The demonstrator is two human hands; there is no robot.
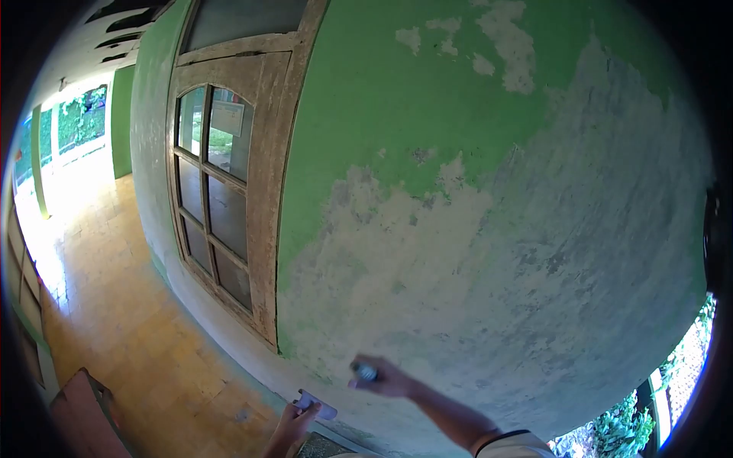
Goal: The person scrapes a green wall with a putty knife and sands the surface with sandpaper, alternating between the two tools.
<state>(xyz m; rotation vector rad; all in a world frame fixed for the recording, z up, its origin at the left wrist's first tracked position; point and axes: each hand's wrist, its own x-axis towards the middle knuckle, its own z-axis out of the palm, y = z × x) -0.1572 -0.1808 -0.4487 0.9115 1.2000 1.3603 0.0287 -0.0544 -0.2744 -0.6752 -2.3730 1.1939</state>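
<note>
My right hand [382, 378], at the lower middle in front of the wall, is closed around a small dark object with a bluish end [365, 372]; what it is I cannot make out. Lower and to the left, my left hand [294, 424] grips a pale lilac flat piece [319, 406] near the foot of the wall. The two hands are apart. Behind them the wall [427, 267] has green paint above and bare grey and whitish patches lower down.
A wooden-framed window [263, 191] with several panes is set in the wall on the left. The yellowish tiled floor [153, 320] runs back to a bright opening. A reddish-brown object [84, 420] stands at the lower left. Plants [622, 427] show at the lower right.
</note>
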